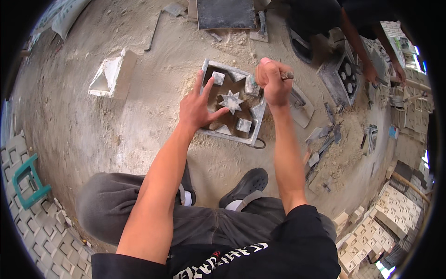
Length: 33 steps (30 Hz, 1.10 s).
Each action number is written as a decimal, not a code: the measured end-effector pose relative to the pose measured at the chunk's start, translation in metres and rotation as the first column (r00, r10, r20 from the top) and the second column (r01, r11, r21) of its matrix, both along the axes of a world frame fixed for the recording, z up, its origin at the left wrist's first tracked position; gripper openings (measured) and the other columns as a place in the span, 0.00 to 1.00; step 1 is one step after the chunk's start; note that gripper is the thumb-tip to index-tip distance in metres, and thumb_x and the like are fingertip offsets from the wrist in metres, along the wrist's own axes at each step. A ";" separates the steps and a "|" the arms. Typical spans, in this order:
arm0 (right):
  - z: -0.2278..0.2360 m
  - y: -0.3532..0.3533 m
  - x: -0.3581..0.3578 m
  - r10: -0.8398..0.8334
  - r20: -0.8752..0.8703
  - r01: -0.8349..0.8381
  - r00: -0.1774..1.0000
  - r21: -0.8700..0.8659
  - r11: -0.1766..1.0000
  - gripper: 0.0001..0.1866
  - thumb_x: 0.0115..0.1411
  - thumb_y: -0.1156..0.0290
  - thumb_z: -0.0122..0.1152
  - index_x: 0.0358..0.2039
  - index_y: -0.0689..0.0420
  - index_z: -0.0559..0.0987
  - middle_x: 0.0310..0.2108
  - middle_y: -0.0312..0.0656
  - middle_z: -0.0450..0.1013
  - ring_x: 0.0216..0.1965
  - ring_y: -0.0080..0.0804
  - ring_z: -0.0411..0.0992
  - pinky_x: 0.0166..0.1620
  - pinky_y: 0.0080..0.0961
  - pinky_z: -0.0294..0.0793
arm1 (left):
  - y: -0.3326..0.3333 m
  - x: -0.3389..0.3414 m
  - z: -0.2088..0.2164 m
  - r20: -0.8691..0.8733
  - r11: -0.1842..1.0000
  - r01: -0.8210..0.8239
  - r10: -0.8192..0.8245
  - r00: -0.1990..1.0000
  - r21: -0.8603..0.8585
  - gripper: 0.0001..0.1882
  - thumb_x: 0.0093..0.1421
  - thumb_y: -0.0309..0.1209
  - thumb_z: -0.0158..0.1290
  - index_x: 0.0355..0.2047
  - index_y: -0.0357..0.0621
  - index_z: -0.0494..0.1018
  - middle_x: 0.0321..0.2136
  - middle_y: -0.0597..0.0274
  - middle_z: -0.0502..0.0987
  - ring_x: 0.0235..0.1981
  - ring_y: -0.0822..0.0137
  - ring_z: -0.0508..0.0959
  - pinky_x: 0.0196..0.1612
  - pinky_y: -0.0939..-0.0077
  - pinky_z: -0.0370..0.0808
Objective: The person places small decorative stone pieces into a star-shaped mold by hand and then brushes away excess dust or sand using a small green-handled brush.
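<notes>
On the dusty ground in front of me lies a square metal mould (255, 132) with a star-shaped block (231, 101) in its middle, triangular pieces along its sides and small square blocks (243, 124) near its corners. My left hand (196, 108) rests over the mould's left side, fingers spread, the thumb close to the star. My right hand (275, 83) is closed in a fist around a short wooden-handled tool (288, 75) above the upper right corner. The tool's working end is mostly hidden and blurred, so its kind does not show.
A pale angular block (111, 74) stands at left. A dark plate (226, 15) lies ahead, beside a hooked rod (154, 31). At right are a mould with round parts (344, 76), another person's hands (370, 73), loose tools (325, 144) and stacked tiles (371, 232).
</notes>
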State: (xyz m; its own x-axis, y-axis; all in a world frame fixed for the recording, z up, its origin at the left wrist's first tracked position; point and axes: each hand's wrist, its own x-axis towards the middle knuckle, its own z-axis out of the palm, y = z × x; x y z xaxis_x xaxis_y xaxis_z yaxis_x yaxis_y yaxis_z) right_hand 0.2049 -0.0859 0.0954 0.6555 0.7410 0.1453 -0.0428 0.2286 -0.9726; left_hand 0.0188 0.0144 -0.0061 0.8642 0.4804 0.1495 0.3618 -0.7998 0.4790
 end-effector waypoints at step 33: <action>-0.030 -0.009 0.002 -0.123 0.105 0.131 0.987 -0.072 0.989 0.23 0.63 0.73 0.50 0.10 0.57 0.61 0.10 0.29 0.56 0.13 0.15 0.50 0.18 0.21 0.48 | -0.002 0.004 0.000 -0.023 1.000 -0.002 0.002 1.000 -0.021 0.51 0.43 0.64 0.60 0.63 0.53 0.58 0.66 0.46 0.52 0.41 0.49 0.79 0.36 0.62 0.78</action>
